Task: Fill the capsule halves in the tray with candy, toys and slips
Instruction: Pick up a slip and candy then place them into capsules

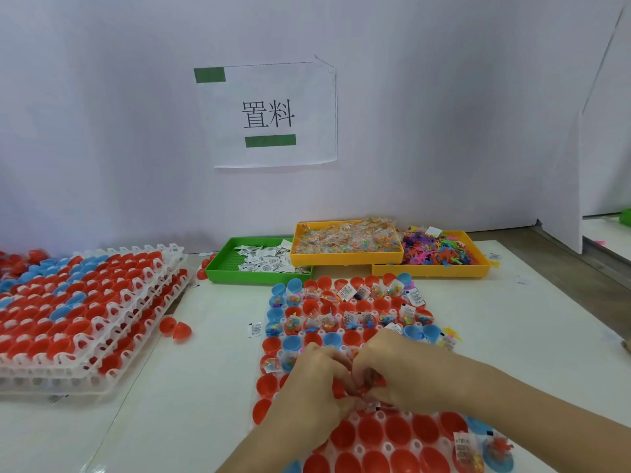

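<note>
A white tray [382, 448] of red and blue capsule halves lies in front of me. Far rows hold candy bags, small toys and slips; the near red halves [372, 433] look empty. My left hand [317, 380] and my right hand [392, 367] meet over the tray's middle, fingers curled around small red pieces, what exactly they hold is hidden. A green bin of slips [259, 262], an orange bin of candy bags [345, 240] and an orange bin of coloured toys [440, 250] stand behind the tray.
A stack of white trays [85, 319] full of red and blue halves sits at the left. Two loose red halves [176, 329] and a stray slip [254, 329] lie between stack and tray. A white partition with a paper sign [268, 114] closes the back.
</note>
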